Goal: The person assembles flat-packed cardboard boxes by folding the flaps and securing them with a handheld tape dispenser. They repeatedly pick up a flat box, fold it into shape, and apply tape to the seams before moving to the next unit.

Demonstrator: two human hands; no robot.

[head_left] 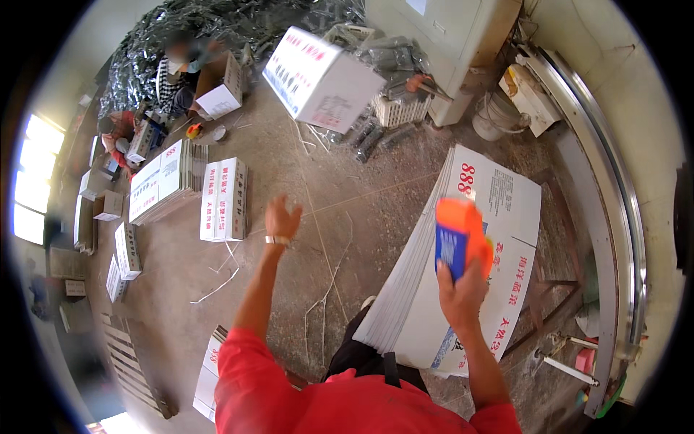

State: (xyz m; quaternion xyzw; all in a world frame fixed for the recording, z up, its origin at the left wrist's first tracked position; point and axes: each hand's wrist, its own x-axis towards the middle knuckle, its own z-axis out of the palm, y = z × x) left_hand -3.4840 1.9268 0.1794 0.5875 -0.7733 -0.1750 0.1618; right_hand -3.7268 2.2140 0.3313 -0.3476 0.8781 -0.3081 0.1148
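My left hand is stretched out over the floor with its fingers apart and nothing in it; a light band circles the wrist. In my right hand is an orange and blue tape dispenser, slightly blurred. It is above a stack of flattened white cartons with red print, which leans fanned out at my right. Ahead of my left hand, a closed white carton sits tilted, or is in the air; I cannot tell which. Left of that hand stands another closed carton.
Two people crouch at the far left among cartons; one has an open carton. Dark plastic-wrapped bundles heap at the back. A white basket, a bucket and a cabinet stand far right. Loose straps and a pallet lie on the floor.
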